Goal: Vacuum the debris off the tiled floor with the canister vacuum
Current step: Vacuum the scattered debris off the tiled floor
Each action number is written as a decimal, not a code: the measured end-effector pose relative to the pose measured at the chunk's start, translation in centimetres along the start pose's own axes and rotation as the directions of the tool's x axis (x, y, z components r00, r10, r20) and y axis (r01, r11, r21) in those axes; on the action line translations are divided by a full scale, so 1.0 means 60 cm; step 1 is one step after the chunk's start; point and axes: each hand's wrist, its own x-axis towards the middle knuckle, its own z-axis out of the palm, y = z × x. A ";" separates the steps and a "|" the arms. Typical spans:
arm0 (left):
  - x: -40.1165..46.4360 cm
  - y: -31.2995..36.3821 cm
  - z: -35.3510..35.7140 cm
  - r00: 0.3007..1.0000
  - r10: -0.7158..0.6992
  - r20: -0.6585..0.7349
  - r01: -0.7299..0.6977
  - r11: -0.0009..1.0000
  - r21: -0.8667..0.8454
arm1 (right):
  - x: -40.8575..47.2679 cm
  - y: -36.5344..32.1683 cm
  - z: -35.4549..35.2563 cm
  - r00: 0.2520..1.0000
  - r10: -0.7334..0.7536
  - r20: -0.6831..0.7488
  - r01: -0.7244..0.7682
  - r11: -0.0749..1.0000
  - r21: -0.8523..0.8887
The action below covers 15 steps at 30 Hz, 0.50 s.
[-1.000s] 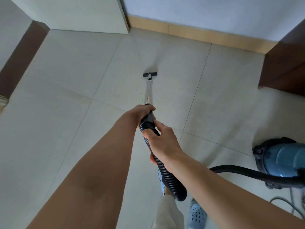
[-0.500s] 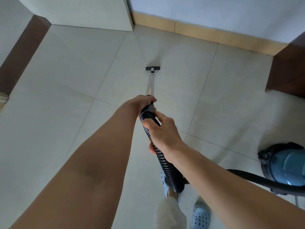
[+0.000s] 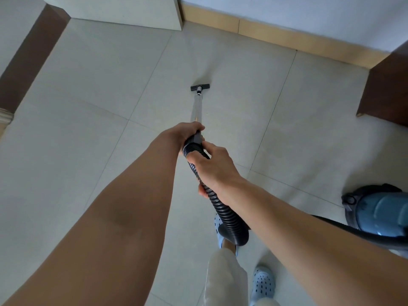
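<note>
My left hand [image 3: 187, 131] grips the top of the vacuum's metal wand [image 3: 196, 109]. Just below it, my right hand [image 3: 212, 164] grips the black ribbed hose [image 3: 229, 219]. The small black floor nozzle [image 3: 200, 87] rests on the pale tiled floor [image 3: 99, 89] straight ahead of me. The blue canister vacuum [image 3: 379, 213] sits on the floor at my right, its hose running behind my right forearm. A tiny greenish speck [image 3: 207, 113] lies right of the wand; no other debris is plain to see.
A wall with a tan skirting board [image 3: 276, 36] runs across the back. Dark brown furniture [image 3: 386, 89] stands at the right, a pale cabinet corner [image 3: 176, 16] at the back, a brown strip [image 3: 28, 58] at the left. My feet in light blue clogs [image 3: 262, 283] are below.
The nozzle has been pushed forward, farther from me toward the back wall. My view has shifted with it, and the canister sits lower and nearer the right edge. Both grips are unchanged.
</note>
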 end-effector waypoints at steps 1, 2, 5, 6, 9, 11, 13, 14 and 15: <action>-0.006 -0.008 0.007 1.000 0.000 -0.001 0.000 1.000 -0.003 | -0.008 0.008 -0.004 1.000 0.002 0.004 -0.002 1.000 0.006; -0.012 -0.015 0.013 1.000 -0.001 -0.004 0.001 1.000 -0.003 | -0.016 0.016 -0.007 1.000 0.004 0.009 -0.004 1.000 0.015; -0.031 -0.046 0.033 1.000 -0.007 -0.006 0.007 1.000 -0.008 | -0.045 0.044 -0.017 1.000 0.013 0.019 -0.014 0.999 0.034; -0.038 -0.057 0.040 1.000 -0.012 -0.002 0.012 1.000 -0.014 | -0.055 0.055 -0.020 1.000 0.011 0.022 -0.012 0.999 0.034; -0.059 -0.097 0.060 1.000 -0.011 -0.012 0.011 1.000 -0.012 | -0.089 0.089 -0.028 0.999 0.000 0.038 -0.001 1.000 0.024; -0.074 -0.123 0.077 1.000 -0.016 -0.009 0.016 0.999 -0.032 | -0.111 0.113 -0.032 0.999 -0.004 0.036 0.004 1.000 0.012; -0.091 -0.151 0.097 1.000 -0.026 0.005 0.026 0.998 -0.053 | -0.134 0.138 -0.038 1.000 -0.004 0.028 0.004 1.000 -0.016; -0.098 -0.165 0.107 1.000 -0.030 0.008 0.031 0.998 -0.062 | -0.145 0.151 -0.041 1.000 -0.003 0.023 0.003 1.000 -0.025; -0.105 -0.177 0.117 0.999 -0.033 0.012 0.033 0.997 -0.067 | -0.156 0.164 -0.045 1.000 -0.002 0.021 0.002 1.000 -0.025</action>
